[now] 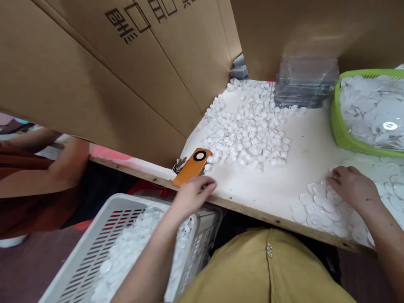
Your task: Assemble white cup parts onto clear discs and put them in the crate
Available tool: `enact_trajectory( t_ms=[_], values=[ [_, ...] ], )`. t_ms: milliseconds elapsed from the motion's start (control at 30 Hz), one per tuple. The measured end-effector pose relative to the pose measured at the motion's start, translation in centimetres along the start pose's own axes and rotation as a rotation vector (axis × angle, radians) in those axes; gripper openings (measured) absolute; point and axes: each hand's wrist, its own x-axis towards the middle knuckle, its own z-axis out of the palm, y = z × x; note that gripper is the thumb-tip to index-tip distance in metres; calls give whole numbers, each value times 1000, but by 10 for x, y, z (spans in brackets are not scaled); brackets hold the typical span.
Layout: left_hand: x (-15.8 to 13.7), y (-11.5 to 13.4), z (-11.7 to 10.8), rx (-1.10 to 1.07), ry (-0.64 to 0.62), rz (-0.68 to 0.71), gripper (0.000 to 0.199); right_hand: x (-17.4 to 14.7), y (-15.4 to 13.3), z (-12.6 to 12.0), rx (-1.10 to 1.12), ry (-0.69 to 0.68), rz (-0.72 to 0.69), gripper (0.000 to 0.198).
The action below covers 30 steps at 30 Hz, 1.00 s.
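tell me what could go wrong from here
The orange phone lies at the edge of the table, near the left hand; a bump might knock it off, perhaps into the white crate. Flat white discs by the right hand also spread near the edge, so some could slide off.

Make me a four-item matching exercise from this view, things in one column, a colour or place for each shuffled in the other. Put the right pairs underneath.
Things
1. Smartphone
2. Oval plastic basket
3. Slotted plastic crate
4. Right hand

Colours and places
A. Below the edge of the table
B. Lime green
C. At the thin translucent discs
D. Orange

Right pairs: 1-D, 2-B, 3-A, 4-C
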Motion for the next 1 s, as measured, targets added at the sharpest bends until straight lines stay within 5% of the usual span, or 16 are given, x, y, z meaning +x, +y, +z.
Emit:
enact_trajectory(
  t_ms=[167,300,500,600,733,1000],
  values=[
    [70,89,62,137,86,95,37,-8,1,-14,14,128,-2,28],
    [88,97,83,178,33,185,21,-13,-1,-15,244,289,-43,28],
    [69,79,99,-386,-24,290,23,-13,-56,-6,1087,-168,10,27],
    [67,79,110,-335,20,358,25,-11,-94,-1,1359,-404,5,35],
    [73,80,118,-174,16,423,24,-6,-121,6,1380,-597,34,35],
    [77,77,122,-174,-8,477,27,2,-137,15,1202,-655,101,27]
  ],
)
